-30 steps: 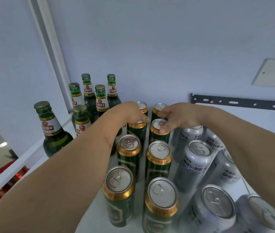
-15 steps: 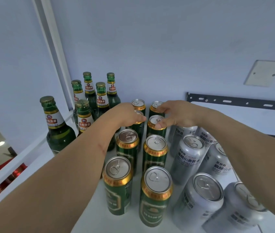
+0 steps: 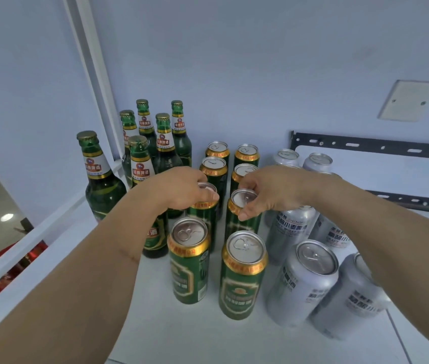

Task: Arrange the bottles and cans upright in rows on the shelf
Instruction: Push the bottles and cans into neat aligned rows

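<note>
green cans (image 3: 242,282) (gold rims), silver cans (image 3: 300,285)

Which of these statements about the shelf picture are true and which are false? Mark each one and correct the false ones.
1. The left hand grips the top of a green can. True.
2. The right hand holds a silver can. False: it pinches the rim of another green can.
3. The green bottles stand left of the cans. True.
4. One green can lies on its side. False: every green can in view stands upright.
5. The silver cans stand right of the green ones. True.
6. The bottles have lost their caps. False: each one shows a gold cap.
</note>
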